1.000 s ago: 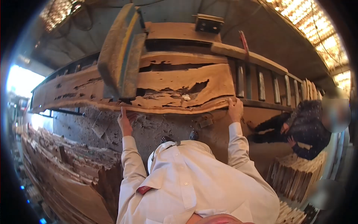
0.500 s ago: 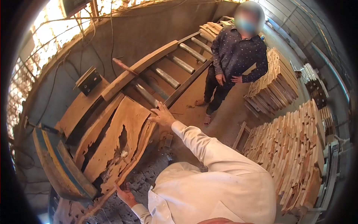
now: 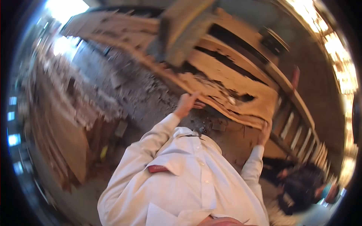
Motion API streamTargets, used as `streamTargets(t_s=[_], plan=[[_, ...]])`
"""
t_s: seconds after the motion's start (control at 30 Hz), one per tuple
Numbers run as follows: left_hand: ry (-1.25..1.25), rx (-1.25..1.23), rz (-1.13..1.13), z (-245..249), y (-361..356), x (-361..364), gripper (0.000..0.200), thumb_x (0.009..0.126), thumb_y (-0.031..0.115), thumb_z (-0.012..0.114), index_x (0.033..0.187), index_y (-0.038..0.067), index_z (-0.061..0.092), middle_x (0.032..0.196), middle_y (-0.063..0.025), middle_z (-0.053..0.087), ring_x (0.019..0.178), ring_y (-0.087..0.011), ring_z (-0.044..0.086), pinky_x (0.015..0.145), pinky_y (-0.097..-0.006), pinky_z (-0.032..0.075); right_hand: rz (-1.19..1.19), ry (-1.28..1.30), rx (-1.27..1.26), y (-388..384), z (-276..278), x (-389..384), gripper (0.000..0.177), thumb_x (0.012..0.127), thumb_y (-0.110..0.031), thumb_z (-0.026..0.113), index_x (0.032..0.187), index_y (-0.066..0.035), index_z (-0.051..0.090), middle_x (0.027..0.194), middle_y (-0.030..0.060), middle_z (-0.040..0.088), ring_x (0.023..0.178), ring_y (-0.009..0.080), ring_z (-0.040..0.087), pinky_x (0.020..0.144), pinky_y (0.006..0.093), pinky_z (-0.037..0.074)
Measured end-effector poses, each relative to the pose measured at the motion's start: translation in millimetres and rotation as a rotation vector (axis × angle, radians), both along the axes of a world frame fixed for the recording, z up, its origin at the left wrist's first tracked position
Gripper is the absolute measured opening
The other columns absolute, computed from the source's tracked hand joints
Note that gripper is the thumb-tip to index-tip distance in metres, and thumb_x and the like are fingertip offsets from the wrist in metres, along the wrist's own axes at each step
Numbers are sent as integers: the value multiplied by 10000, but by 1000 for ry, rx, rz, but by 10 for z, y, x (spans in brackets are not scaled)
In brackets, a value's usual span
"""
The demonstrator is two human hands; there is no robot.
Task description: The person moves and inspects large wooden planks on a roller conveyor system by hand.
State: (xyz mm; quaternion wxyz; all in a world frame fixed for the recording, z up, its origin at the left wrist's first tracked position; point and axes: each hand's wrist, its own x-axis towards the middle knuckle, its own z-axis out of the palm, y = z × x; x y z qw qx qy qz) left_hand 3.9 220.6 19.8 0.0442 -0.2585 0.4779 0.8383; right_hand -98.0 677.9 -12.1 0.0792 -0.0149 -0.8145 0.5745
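Observation:
A wide wooden slab point(image 3: 260, 98) with a ragged split and a cracked live edge lies in front of me. My left hand point(image 3: 185, 105) grips its near edge, fingers curled against the side. At the slab's right corner, my right hand point(image 3: 265, 133) is closed on the end, with its fingertips partly hidden. Across the slab's left part stands a machine upright point(image 3: 184, 32) with a yellow stripe, blurred by motion. Long timber point(image 3: 120, 26) stretches away beyond it to the left.
A roller conveyor point(image 3: 298, 132) runs off to the right beside a curved beam point(image 3: 292, 98) and a red handle point(image 3: 295, 77). A person in dark clothes point(image 3: 301, 186) is at the lower right. Stacked boards point(image 3: 60, 128) stand left. Debris point(image 3: 143, 90) covers the floor.
The head view has swung left and rotated, bringing the long timber into sight. My left hand has gone from open fingers beside the slab's edge to gripping it; my right stays at the corner.

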Motion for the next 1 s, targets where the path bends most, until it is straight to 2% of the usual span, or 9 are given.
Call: streamTargets(t_s=[0.1, 0.4, 0.43, 0.47, 0.5, 0.53, 0.67, 0.93, 1.0], plan=[[2, 82, 11, -235, -288, 36, 480, 1033, 338, 624, 1274, -77, 593, 1129, -163, 705, 752, -270, 757, 634, -338, 635, -53, -69, 334, 64, -207, -6, 581, 1078, -387, 520, 1492, 15, 461, 1460, 186, 544, 1362, 301, 501, 1137, 379, 372], [-8, 81, -22, -30, -288, 121, 507, 1035, 314, 626, 1299, -111, 550, 1190, -189, 662, 680, -267, 743, 558, -344, 614, -160, -323, 265, 179, 27, -266, 583, 1095, -431, 467, 1448, 31, 509, 1445, 168, 559, 1309, 297, 550, 1088, 367, 427], [12, 83, -25, -56, -292, 113, 512, 1034, 315, 627, 1306, -111, 546, 1197, -190, 660, 679, -269, 743, 557, -343, 614, -149, -43, 223, 322, -312, -364, 574, 1107, -436, 437, 1334, 69, 587, 1327, 167, 641, 1183, 283, 614, 1003, 361, 474], [29, 90, -31, -113, -296, 99, 518, 1034, 316, 628, 1312, -112, 542, 1204, -192, 658, 679, -271, 743, 556, -343, 613, -124, -195, 0, 243, -235, -476, 609, 1116, -456, 392, 1210, 90, 644, 1178, 169, 705, 1030, 283, 650, 902, 370, 503], [45, 98, -40, -167, -290, 88, 524, 1033, 317, 629, 1319, -112, 539, 1211, -193, 656, 678, -273, 743, 555, -342, 612, -103, -75, 155, 314, -413, -581, 645, 1118, -477, 369, 1132, 95, 667, 1076, 167, 727, 927, 268, 645, 833, 377, 508], [33, 100, -50, -182, -284, 84, 527, 1033, 320, 629, 1322, -112, 538, 1216, -194, 655, 677, -275, 742, 554, -342, 611, -115, -142, 93, 223, -381, -576, 707, 1107, -535, 327, 1159, 81, 669, 1112, 195, 723, 986, 320, 660, 883, 407, 499], [-20, 71, -81, -201, -325, 57, 547, 1030, 346, 631, 1313, -114, 544, 1219, -199, 652, 670, -280, 738, 546, -341, 605, -533, -384, 791, -286, -55, -488, 755, 1077, -588, 260, 1284, 27, 647, 1282, 270, 663, 1179, 466, 615, 1022, 509, 454], [-85, -33, -207, -297, -384, 15, 548, 1010, 413, 657, 1197, -100, 618, 1035, -150, 703, 636, -231, 722, 522, -300, 575, -606, -346, 788, -196, -229, -508, 717, 1071, -567, 263, 1259, -1, 661, 1311, 249, 654, 1211, 461, 603, 1038, 507, 450], [-49, -44, -178, -240, -394, 20, 577, 992, 448, 673, 1044, -124, 620, 865, -151, 684, 603, -216, 715, 475, -294, 555, -669, -324, 785, -302, -164, -516, 644, 1067, -517, 318, 1233, -3, 668, 1286, 250, 662, 1187, 463, 611, 1027, 506, 456]])
